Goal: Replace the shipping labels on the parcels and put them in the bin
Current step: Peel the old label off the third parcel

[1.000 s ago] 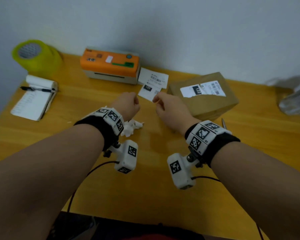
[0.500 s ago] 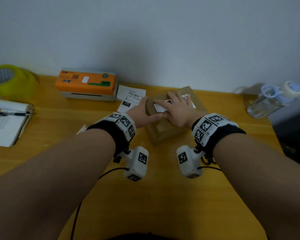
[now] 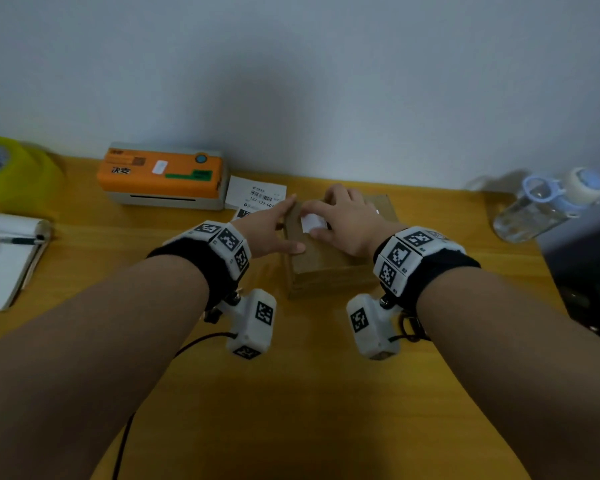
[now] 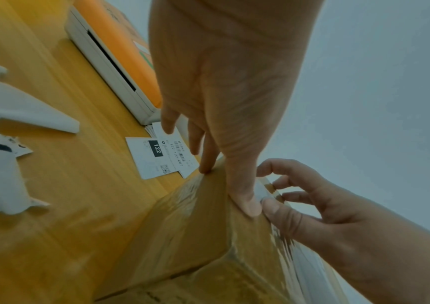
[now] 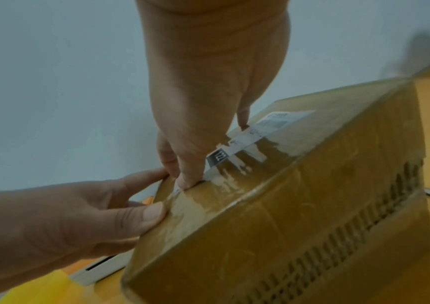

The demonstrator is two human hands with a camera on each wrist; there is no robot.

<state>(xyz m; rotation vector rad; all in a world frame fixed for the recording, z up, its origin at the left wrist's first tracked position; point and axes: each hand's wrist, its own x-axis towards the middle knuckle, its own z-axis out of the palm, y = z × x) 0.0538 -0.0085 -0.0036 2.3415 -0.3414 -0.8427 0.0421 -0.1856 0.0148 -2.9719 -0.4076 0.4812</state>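
Where: the box [image 3: 329, 258] sits on the table [image 3: 291, 393], near the printer [image 3: 163, 178] | Grip: your left hand [image 3: 269, 228] holds its side, your right hand [image 3: 347, 220] presses the label [image 3: 313, 223] with flat fingers | Do: rub every edge down so no corner lifts

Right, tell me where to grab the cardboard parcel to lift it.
Grip the cardboard parcel by its two short side walls, one hand from each side. It sits flat on the table, its top carries the label, and the left hand already rests at the left edge.
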